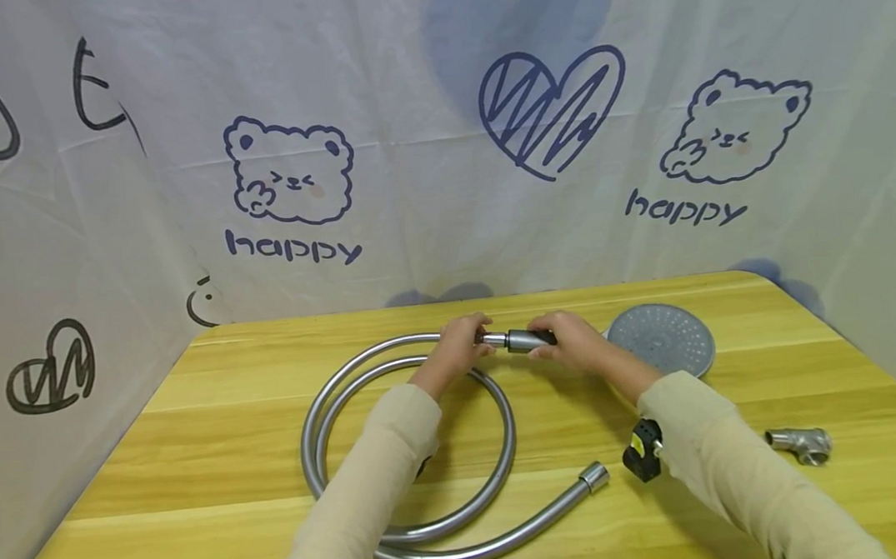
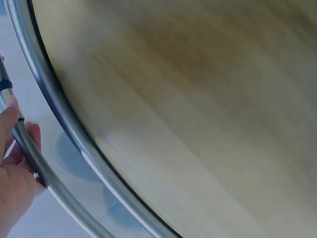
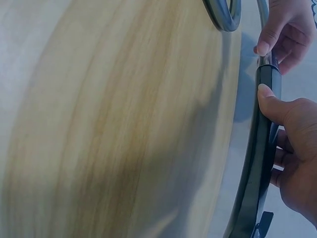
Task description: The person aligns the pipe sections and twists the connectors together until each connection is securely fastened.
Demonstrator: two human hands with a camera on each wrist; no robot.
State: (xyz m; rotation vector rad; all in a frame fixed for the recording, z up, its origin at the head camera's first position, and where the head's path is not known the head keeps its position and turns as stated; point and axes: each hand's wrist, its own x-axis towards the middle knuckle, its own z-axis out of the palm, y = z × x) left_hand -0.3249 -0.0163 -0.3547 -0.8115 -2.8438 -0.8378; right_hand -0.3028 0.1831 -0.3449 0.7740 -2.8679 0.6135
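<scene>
A hand shower's dark grey handle (image 1: 527,340) points left, and its round, nozzle-dotted head (image 1: 661,341) is to the right. My right hand (image 1: 571,341) grips this handle, with the thumb along it in the right wrist view. Facing it, my left hand (image 1: 462,343) pinches the metal end of a silver shower hose (image 1: 511,435) between thumb and fingers. The hose end meets the handle's end in line; how far it is screwed in cannot be seen. From the left hand the hose loops round in coils, and its other end, a chrome nut (image 1: 594,476), lies at the front.
A metal tee fitting (image 1: 804,445) lies on the wooden table (image 1: 200,457) at the right. A small black device (image 1: 641,450) is at my right wrist. White cloth (image 1: 414,189) with drawn bears and hearts hangs behind the table and at its sides.
</scene>
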